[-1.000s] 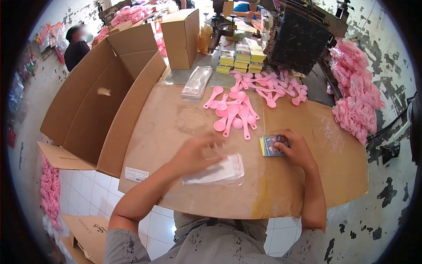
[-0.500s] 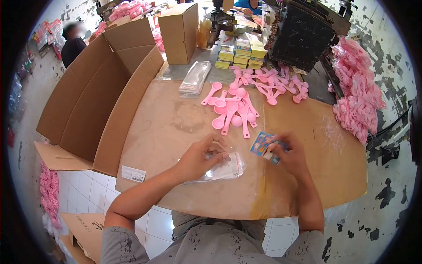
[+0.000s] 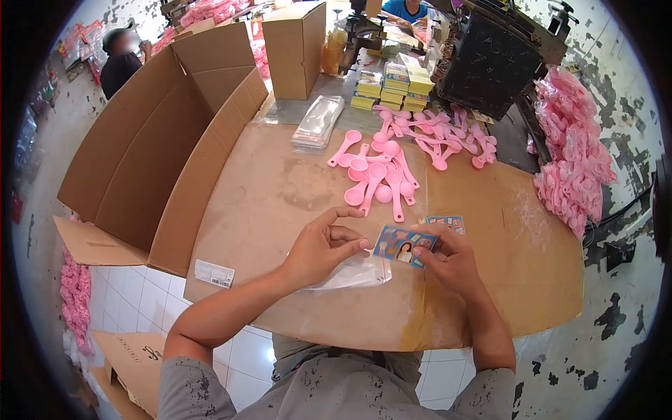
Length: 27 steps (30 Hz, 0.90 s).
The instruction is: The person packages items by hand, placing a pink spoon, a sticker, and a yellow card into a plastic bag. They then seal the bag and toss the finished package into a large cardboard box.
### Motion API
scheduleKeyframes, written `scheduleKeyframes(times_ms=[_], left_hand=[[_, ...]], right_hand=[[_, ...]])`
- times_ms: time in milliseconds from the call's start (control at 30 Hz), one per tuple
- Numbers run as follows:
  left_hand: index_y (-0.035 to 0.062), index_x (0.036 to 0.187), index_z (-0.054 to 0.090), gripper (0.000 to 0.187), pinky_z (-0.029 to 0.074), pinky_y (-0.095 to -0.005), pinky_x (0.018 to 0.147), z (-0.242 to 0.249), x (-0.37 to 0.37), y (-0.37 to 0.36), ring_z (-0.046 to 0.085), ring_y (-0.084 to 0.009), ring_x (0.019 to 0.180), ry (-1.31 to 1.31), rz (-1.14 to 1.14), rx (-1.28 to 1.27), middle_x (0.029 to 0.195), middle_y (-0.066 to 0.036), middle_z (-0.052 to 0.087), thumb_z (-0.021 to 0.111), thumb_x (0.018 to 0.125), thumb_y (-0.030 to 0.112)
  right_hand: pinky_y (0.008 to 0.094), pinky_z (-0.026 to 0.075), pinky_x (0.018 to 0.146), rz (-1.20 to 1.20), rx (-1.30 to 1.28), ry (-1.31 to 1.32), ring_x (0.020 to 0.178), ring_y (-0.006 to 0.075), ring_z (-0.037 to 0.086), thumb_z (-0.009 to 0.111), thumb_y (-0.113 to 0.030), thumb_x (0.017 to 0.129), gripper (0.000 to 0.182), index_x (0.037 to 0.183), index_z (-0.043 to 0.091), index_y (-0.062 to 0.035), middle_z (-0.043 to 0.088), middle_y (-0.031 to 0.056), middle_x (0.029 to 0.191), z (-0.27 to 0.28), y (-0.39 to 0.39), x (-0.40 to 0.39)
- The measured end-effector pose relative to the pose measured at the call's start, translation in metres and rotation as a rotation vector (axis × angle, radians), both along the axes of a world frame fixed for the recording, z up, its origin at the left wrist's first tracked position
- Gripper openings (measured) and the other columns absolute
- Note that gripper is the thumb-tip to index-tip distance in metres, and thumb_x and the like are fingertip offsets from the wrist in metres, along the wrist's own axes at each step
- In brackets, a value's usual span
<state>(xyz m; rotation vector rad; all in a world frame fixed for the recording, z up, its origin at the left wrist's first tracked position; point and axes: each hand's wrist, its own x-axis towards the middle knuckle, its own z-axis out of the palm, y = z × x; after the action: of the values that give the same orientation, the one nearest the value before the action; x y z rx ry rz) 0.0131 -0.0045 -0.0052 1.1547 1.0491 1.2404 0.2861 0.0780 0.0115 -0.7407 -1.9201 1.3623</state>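
Observation:
My right hand pinches a blue printed card by its right side. A second printed card shows just behind that hand. My left hand is at the card's left, with thumb and fingers closed at the edge of a clear plastic bag; its exact grip is hard to make out. The bag lies on the brown cardboard sheet. Beyond my hands is a pile of pink measuring spoons.
An open carton stands at left. Farther back are clear bags, card stacks, more pink spoons, an upright box and a black machine. Bagged pink items hang right. Two people are in the background.
My right hand has brought the card left, next to my left hand, and turned it face up. The second card has come into view behind it. The view has shifted slightly.

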Motion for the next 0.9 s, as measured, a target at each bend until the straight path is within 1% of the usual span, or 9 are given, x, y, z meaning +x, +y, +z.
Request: scheduleKeyframes(times_ms=[100,200,300,400,500,600,700,800,900], left_hand=[[0.0006,0.143,0.048,0.048,0.058,-0.0284,0.086,0.008,0.005,-0.007,0.074,-0.0153,0.098,0.119,-0.056,0.006,0.105,-0.015,0.078,0.070,0.100,0.003],[0.0016,0.145,0.048,0.047,0.057,-0.0291,0.087,0.014,0.007,-0.012,0.074,-0.0150,0.101,0.316,-0.146,0.033,0.107,-0.015,0.078,0.068,0.102,0.005],[0.0027,0.144,0.049,0.047,0.059,-0.0304,0.081,0.014,0.005,-0.013,0.075,-0.0161,0.095,0.383,-0.193,0.079,0.104,-0.015,0.079,0.069,0.102,0.010],[0.0032,0.144,0.050,0.047,0.059,-0.0299,0.076,0.005,0.005,-0.012,0.076,-0.0148,0.090,0.289,-0.176,0.095,0.101,-0.013,0.079,0.069,0.102,0.011],[0.0036,0.144,0.050,0.045,0.057,-0.0275,0.072,0.008,0.004,-0.012,0.073,-0.0111,0.086,0.165,-0.131,0.041,0.099,-0.010,0.078,0.068,0.103,0.010],[0.0029,0.144,0.052,0.043,0.055,-0.0250,0.069,0.006,0.001,-0.010,0.069,-0.0077,0.084,0.093,-0.078,0.004,0.097,-0.007,0.076,0.067,0.104,0.009],[0.0016,0.142,0.055,0.040,0.055,-0.0241,0.070,0.006,0.001,-0.007,0.068,-0.0066,0.086,-0.002,-0.035,-0.014,0.097,-0.007,0.075,0.066,0.104,0.007],[-0.0003,0.138,0.058,0.036,0.056,-0.0242,0.073,0.003,-0.001,-0.005,0.069,-0.0065,0.090,-0.066,-0.018,-0.004,0.099,-0.006,0.074,0.066,0.103,0.006],[-0.0004,0.136,0.059,0.034,0.056,-0.0221,0.072,-0.005,-0.003,-0.001,0.069,-0.0053,0.091,-0.111,-0.021,0.016,0.102,-0.006,0.075,0.066,0.104,0.007]], right_hand=[[0.0255,0.056,0.075,0.179,0.452,-0.248,0.091,0.0103,0.067,0.072,0.001,0.096,0.039,0.133,0.066,-0.0026,0.070,0.0063,0.112,0.015,0.004,-0.002],[0.0243,0.051,0.065,0.041,0.167,-0.232,0.080,0.0095,0.064,0.076,-0.002,0.094,0.038,0.131,0.068,-0.0033,0.071,0.0052,0.101,0.019,-0.013,-0.012],[0.0244,0.049,0.061,-0.134,-0.017,0.042,0.077,0.0095,0.063,0.078,-0.005,0.092,0.034,0.125,0.069,-0.0035,0.071,0.0054,0.094,0.007,-0.014,-0.021],[0.0265,0.050,0.064,-0.109,-0.040,0.036,0.079,0.0116,0.064,0.079,-0.008,0.092,0.022,0.113,0.072,-0.0030,0.071,0.0073,0.094,0.000,-0.013,-0.024],[0.0309,0.052,0.071,0.042,0.342,-0.086,0.086,0.0158,0.067,0.075,-0.016,0.097,0.015,0.100,0.072,-0.0018,0.069,0.0077,0.094,0.008,-0.007,-0.037],[0.0386,0.052,0.079,0.117,0.117,-0.050,0.094,0.0244,0.067,0.071,-0.023,0.099,0.022,0.092,0.073,-0.0019,0.067,0.0096,0.095,0.011,0.009,-0.052],[0.0387,0.051,0.081,-0.293,0.614,-0.512,0.086,0.0279,0.063,0.071,-0.031,0.098,0.029,0.086,0.070,-0.0042,0.065,0.0102,0.092,0.000,0.051,-0.063],[0.0394,0.050,0.079,-0.311,0.862,-0.701,0.082,0.0321,0.059,0.072,-0.029,0.096,0.028,0.089,0.070,-0.0024,0.061,0.0112,0.087,-0.012,0.071,-0.066],[0.0368,0.052,0.078,-0.315,0.810,-0.750,0.085,0.0281,0.064,0.076,-0.022,0.093,0.022,0.094,0.070,-0.0006,0.066,0.0127,0.092,-0.005,0.067,-0.068]])
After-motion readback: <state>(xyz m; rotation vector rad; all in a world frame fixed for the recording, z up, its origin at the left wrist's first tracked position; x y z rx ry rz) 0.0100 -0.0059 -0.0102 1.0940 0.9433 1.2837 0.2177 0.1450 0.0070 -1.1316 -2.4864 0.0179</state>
